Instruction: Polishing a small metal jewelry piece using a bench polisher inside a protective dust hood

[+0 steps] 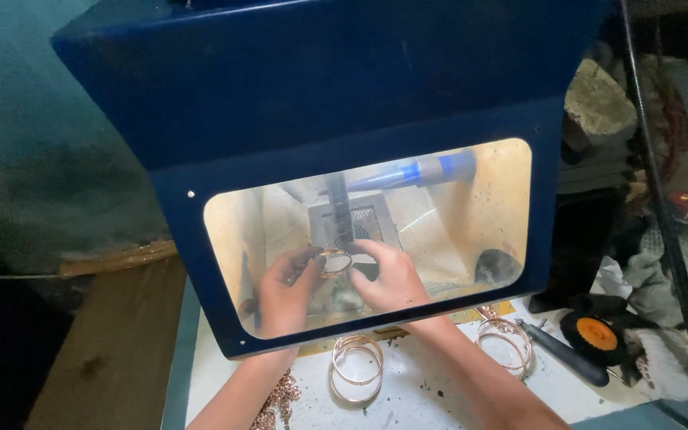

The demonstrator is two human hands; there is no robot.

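Both my hands reach inside a blue hooded cabinet [344,95] and show through its clear window [471,231]. My left hand [284,291] and my right hand [388,279] together hold a thin gold-coloured bangle [334,261] by its two sides. The bangle sits just under a dark spinning wheel or belt [339,209] that hangs from above. A grey perforated block [372,223] stands behind it, and a blue tube [416,171] angles in from the upper right.
On the white bench below the cabinet lie a stack of gold bangles [356,368], another stack of bangles [505,344] to the right, and a heap of small gold pieces [276,402]. A dark-handled tool [559,354] and an orange disc [596,334] lie at right. A wooden board [113,350] is left.
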